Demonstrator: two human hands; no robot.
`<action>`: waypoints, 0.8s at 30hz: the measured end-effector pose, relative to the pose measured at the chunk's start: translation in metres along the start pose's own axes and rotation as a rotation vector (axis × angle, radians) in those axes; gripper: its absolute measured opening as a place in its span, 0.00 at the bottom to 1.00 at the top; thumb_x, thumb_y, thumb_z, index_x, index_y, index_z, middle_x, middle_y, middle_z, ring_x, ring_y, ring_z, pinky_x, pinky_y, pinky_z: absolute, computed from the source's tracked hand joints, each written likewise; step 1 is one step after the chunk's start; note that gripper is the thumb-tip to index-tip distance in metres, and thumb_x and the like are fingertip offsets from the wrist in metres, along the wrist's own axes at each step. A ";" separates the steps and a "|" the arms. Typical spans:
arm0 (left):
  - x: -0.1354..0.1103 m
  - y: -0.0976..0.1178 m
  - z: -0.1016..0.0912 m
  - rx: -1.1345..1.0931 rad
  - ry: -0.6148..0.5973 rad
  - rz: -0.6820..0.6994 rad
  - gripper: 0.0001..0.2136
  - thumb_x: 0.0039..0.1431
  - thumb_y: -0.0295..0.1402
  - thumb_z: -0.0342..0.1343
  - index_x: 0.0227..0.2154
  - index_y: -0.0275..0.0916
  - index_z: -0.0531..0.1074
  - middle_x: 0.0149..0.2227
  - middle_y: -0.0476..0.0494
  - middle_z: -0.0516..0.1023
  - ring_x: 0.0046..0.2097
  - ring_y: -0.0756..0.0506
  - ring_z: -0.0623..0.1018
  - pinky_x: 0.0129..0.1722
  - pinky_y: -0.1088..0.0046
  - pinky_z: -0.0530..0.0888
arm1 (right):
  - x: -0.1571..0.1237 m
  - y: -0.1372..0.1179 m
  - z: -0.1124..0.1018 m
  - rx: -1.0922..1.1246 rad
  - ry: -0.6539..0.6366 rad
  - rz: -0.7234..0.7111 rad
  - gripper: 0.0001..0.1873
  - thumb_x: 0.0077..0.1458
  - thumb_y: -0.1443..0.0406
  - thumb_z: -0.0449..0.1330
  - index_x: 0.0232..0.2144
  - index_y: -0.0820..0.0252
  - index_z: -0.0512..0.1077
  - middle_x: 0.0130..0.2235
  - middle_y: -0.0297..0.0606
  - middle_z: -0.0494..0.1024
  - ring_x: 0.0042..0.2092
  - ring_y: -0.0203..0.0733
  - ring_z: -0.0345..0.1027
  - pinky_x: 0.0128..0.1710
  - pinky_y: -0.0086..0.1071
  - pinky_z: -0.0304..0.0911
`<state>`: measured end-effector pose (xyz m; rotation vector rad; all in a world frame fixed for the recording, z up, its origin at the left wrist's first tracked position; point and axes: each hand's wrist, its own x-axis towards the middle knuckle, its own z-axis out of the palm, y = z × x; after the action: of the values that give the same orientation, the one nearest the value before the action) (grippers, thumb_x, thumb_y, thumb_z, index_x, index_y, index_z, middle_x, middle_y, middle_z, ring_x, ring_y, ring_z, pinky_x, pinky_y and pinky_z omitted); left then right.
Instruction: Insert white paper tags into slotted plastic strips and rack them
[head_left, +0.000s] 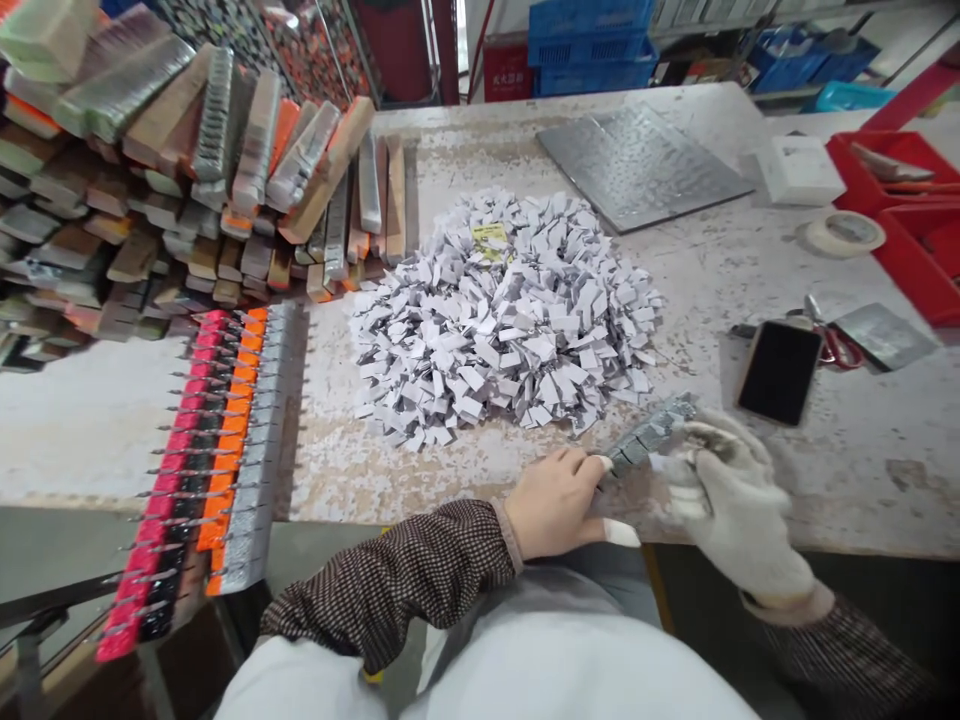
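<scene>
scuffed white workbench [847,470] under the hands: a segmented grey metal strip [649,435] lies pinched in the gloved right hand [731,500], fingers closed on it, while the bare left hand [555,505] touches its near end with half-curled, white-capped fingers [600,463]. a heap of white paper tabs [502,310] sits just beyond, a phone [780,372] to the right.

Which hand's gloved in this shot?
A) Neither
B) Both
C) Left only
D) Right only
D. The right hand gripping the grey strip is in a white knit glove; the left hand is bare but for white fingertip covers.
</scene>
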<state>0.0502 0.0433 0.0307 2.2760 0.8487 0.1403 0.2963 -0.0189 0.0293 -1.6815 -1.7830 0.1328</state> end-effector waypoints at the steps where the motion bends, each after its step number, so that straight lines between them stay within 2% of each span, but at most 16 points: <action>1: 0.000 -0.002 0.000 0.079 -0.008 -0.040 0.37 0.65 0.56 0.71 0.65 0.35 0.71 0.57 0.31 0.81 0.58 0.32 0.81 0.55 0.57 0.82 | 0.009 0.009 0.002 -0.098 0.011 -0.046 0.13 0.67 0.58 0.66 0.29 0.54 0.75 0.56 0.49 0.84 0.68 0.65 0.71 0.70 0.62 0.64; 2: -0.001 -0.002 0.001 0.133 -0.030 -0.070 0.37 0.67 0.54 0.70 0.67 0.34 0.69 0.58 0.30 0.80 0.60 0.31 0.80 0.56 0.55 0.82 | 0.016 0.017 0.005 -0.205 0.002 -0.110 0.14 0.67 0.58 0.66 0.29 0.54 0.74 0.55 0.49 0.85 0.68 0.65 0.71 0.71 0.63 0.63; 5: -0.002 -0.001 0.002 0.178 -0.111 -0.104 0.29 0.73 0.45 0.65 0.67 0.34 0.68 0.58 0.31 0.80 0.59 0.33 0.82 0.56 0.55 0.83 | 0.027 0.030 0.015 -0.467 -0.055 -0.327 0.10 0.69 0.61 0.64 0.33 0.55 0.77 0.53 0.47 0.86 0.65 0.61 0.73 0.70 0.58 0.64; 8: -0.002 0.000 0.002 0.158 -0.144 -0.102 0.26 0.75 0.43 0.62 0.67 0.33 0.67 0.59 0.31 0.79 0.57 0.33 0.82 0.55 0.54 0.83 | 0.031 0.032 0.022 -0.530 -0.117 -0.420 0.10 0.70 0.63 0.61 0.35 0.56 0.79 0.51 0.48 0.86 0.64 0.59 0.74 0.70 0.56 0.64; 13: 0.000 -0.001 0.006 0.129 -0.131 -0.085 0.26 0.75 0.41 0.62 0.67 0.33 0.66 0.59 0.31 0.79 0.58 0.34 0.82 0.55 0.55 0.83 | 0.031 0.035 0.023 -0.513 -0.169 -0.375 0.10 0.67 0.63 0.64 0.32 0.55 0.81 0.50 0.46 0.86 0.63 0.59 0.75 0.71 0.55 0.64; 17: 0.010 0.006 0.012 0.133 -0.122 -0.068 0.24 0.75 0.43 0.61 0.65 0.35 0.67 0.58 0.32 0.80 0.58 0.34 0.82 0.53 0.58 0.83 | 0.028 0.047 0.009 -0.521 -0.087 -0.354 0.15 0.68 0.58 0.64 0.29 0.56 0.79 0.51 0.48 0.86 0.63 0.62 0.76 0.70 0.60 0.65; 19: 0.021 0.010 0.010 0.158 -0.114 -0.056 0.23 0.75 0.46 0.61 0.62 0.35 0.70 0.56 0.32 0.81 0.56 0.35 0.82 0.52 0.58 0.83 | 0.024 0.053 -0.001 -0.525 -0.034 -0.312 0.16 0.70 0.55 0.63 0.31 0.57 0.78 0.54 0.53 0.85 0.64 0.65 0.75 0.70 0.62 0.66; 21: 0.038 0.014 0.004 0.215 -0.069 -0.025 0.22 0.76 0.50 0.60 0.57 0.34 0.74 0.53 0.32 0.82 0.54 0.35 0.83 0.51 0.59 0.83 | 0.018 0.056 -0.010 -0.500 0.016 -0.261 0.15 0.71 0.53 0.63 0.37 0.57 0.78 0.58 0.57 0.83 0.66 0.67 0.74 0.68 0.60 0.69; 22: 0.050 0.016 0.000 0.259 -0.029 0.000 0.21 0.77 0.49 0.59 0.55 0.33 0.75 0.52 0.32 0.82 0.54 0.35 0.83 0.52 0.59 0.82 | 0.013 0.055 -0.014 -0.478 0.039 -0.238 0.14 0.71 0.53 0.64 0.39 0.57 0.77 0.58 0.57 0.82 0.66 0.66 0.73 0.66 0.58 0.71; 24: 0.077 0.021 -0.009 0.367 0.054 0.045 0.16 0.80 0.41 0.55 0.56 0.32 0.76 0.51 0.31 0.83 0.55 0.36 0.84 0.53 0.59 0.82 | 0.000 0.052 -0.017 -0.433 0.085 -0.195 0.12 0.71 0.54 0.63 0.41 0.56 0.76 0.58 0.54 0.82 0.66 0.64 0.74 0.64 0.55 0.73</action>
<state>0.1187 0.0840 0.0412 2.6452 0.9115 0.0701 0.3495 -0.0166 0.0163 -1.7531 -1.9972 -0.4335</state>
